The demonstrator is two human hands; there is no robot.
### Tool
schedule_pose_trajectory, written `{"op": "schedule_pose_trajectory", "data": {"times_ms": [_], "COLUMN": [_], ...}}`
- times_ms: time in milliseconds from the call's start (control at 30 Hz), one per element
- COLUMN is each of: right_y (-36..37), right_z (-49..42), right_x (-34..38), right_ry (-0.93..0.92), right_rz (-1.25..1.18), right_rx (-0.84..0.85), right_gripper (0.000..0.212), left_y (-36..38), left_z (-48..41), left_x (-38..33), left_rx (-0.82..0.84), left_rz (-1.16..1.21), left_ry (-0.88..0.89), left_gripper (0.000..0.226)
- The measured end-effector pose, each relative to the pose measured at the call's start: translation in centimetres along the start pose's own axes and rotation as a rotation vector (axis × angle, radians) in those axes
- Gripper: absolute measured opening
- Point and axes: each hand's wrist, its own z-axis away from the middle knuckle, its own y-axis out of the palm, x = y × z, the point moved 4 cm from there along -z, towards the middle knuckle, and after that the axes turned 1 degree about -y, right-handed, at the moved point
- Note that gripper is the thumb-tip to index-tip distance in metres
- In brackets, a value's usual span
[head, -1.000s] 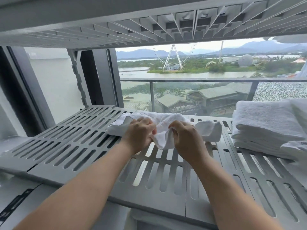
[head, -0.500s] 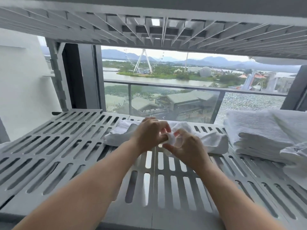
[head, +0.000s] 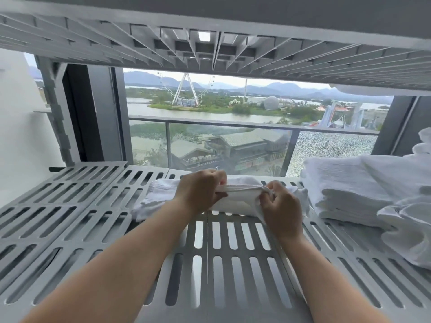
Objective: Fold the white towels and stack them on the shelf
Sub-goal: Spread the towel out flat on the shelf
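Observation:
A small white towel (head: 235, 198) lies crumpled on the grey slotted shelf (head: 93, 210), near its far edge. My left hand (head: 199, 191) pinches the towel's near edge at the left. My right hand (head: 281, 209) pinches the same edge at the right. The edge is stretched taut between both hands, lifted slightly off the shelf. A stack of folded white towels (head: 345, 190) sits on the shelf to the right.
Loose, unfolded white towels (head: 410, 231) are heaped at the far right, partly over the folded stack. Another slotted shelf (head: 210, 40) hangs close overhead. Behind the shelf is a window with a balcony railing (head: 233, 125).
My hands, close together on the towel a moment ago, have drawn apart and pulled its edge straight between them. The camera view has shifted left and upward.

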Motion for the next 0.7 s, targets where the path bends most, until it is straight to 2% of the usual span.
{"op": "schedule_pose_trajectory", "data": {"times_ms": [67, 133, 200, 300, 333, 400, 467, 500, 600, 700], "right_y": [-0.8, -1.2, -1.4, -0.9, -0.4, 0.6, 1.4, 2.0, 3.9, 4.9], "right_z": [-0.8, -1.1, -0.7, 0.2, 0.5, 1.1, 1.5, 1.7, 2.3, 2.3], "right_x": [-0.7, -1.6, -0.9, 2.6, 3.7, 5.2, 5.9, 6.0, 6.4, 7.0], "right_ry": [0.088, 0.146, 0.029, -0.342, -0.435, -0.546, -0.577, -0.571, -0.563, -0.538], "right_rz": [-0.034, -0.02, -0.013, -0.053, -0.02, 0.079, 0.145, 0.172, 0.283, 0.389], "right_rx": [-0.031, 0.009, 0.068, 0.18, 0.235, 0.313, 0.358, 0.403, 0.516, 0.478], "right_gripper": [0.014, 0.012, 0.008, 0.044, 0.051, 0.05, 0.046, 0.051, 0.06, 0.04], "left_y": [-0.6, -0.8, -0.6, 0.6, 0.9, 0.7, 0.0, -0.5, -2.1, -3.3], "left_z": [-0.3, -0.1, 0.5, 1.4, 1.8, 2.5, 3.2, 3.7, 5.7, 7.6], "left_x": [-0.3, -0.3, -0.5, -1.9, -2.2, -2.0, -1.3, -0.9, 0.6, 3.0], "left_rx": [-0.028, -0.054, -0.05, -0.004, 0.0, 0.004, 0.02, 0.029, 0.033, 0.073], "left_rz": [-0.031, -0.056, -0.077, -0.146, -0.153, -0.09, 0.007, 0.03, -0.09, -0.212], "left_ry": [-0.024, -0.062, -0.072, -0.071, -0.086, -0.169, -0.226, -0.231, -0.234, -0.317], "left_gripper": [0.026, 0.025, 0.025, 0.017, 0.013, 0.011, 0.016, 0.017, 0.016, 0.026]}}
